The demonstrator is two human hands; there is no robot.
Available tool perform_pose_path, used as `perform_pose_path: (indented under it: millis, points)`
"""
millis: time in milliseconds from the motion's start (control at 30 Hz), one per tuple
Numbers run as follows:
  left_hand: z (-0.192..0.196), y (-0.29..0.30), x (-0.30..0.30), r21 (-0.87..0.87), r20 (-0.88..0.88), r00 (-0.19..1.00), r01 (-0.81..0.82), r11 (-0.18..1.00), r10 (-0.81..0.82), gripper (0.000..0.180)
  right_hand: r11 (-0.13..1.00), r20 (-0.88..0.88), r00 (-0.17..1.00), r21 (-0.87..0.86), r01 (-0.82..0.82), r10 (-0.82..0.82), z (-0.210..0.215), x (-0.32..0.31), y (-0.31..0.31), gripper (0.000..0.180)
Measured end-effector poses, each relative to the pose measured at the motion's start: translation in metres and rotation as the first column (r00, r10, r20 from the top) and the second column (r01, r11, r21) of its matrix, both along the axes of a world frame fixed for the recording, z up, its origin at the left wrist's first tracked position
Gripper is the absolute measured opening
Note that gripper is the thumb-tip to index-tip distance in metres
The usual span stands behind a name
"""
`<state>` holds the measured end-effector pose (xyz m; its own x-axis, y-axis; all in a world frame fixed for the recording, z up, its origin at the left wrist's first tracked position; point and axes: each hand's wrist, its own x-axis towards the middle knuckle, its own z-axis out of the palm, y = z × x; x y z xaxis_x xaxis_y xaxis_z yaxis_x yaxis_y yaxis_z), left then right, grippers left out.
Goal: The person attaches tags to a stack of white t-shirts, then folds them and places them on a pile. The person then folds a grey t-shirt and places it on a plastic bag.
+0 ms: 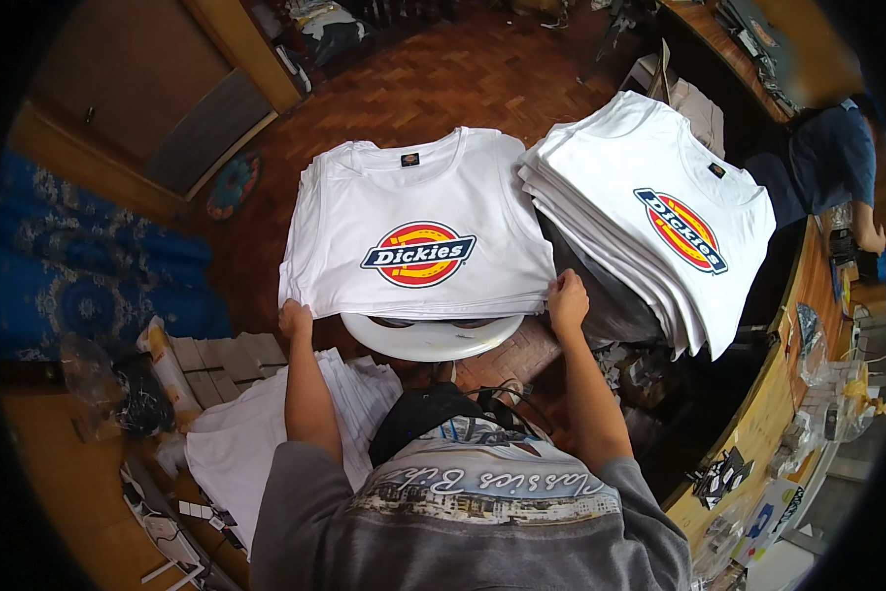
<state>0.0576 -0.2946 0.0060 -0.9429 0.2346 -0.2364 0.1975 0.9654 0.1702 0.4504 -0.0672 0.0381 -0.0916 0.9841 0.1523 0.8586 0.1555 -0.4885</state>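
A white sleeveless shirt (344, 212) with a red, yellow and dark blue chest print lies flat on top of a pile of similar shirts, neck opening away from me. Under its near edge shows the rounded rim of a white stool or chair seat (433, 340). My left hand (295, 319) pinches the shirt's lower left corner. At the lower right corner, my right hand (567, 299) grips the hem with curled fingers. Close by on the right, a thick stack of matching white shirts (611, 158) is draped at a slant.
More white garments (256, 424) are heaped at the near left, beside pale boxes (226, 364). A wooden counter (749, 443) with plastic bags and small items runs along the right. Another person (827, 158) in blue is at the far right. A blue patterned curtain (88, 256) hangs left.
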Motion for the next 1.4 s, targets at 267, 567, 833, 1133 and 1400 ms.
perform_pose_path:
  millis: [267, 567, 833, 1133, 1400]
  points:
    - [0.087, -0.042, -0.048, 0.771, 0.616, 0.744, -0.502, 0.39, -0.258, 0.009, 0.8, -0.846, 0.441, -0.474, -0.367, -0.299, 0.107, 0.049, -0.017, 0.015]
    - [0.284, 0.091, -0.052, 0.951, 0.033, 0.673, -0.248, -0.183, -0.739, 0.018, 0.903, -0.964, 0.08, 0.207, -0.376, 0.254, 0.273, 0.15, 0.003, 0.022]
    - [0.363, 0.358, 0.083, 0.88, -0.137, 0.298, -0.401, -0.255, -0.945, 0.025, 0.866, -0.809, 0.316, 0.489, -0.103, 0.495, 0.396, 0.307, 0.125, 0.013]
    - [0.246, 0.456, 0.226, 0.964, 0.184, 0.267, -0.238, 0.12, -0.946, 0.013, 0.911, -0.874, 0.265, 0.411, -0.041, 0.407, 0.293, 0.434, 0.08, 0.016]
    - [0.023, 0.365, 0.155, 0.831, -0.102, 0.717, 0.443, 0.337, -0.689, 0.01, 0.77, -0.046, 0.83, 0.347, 0.535, -0.556, 0.088, 0.269, 0.009, 0.014]
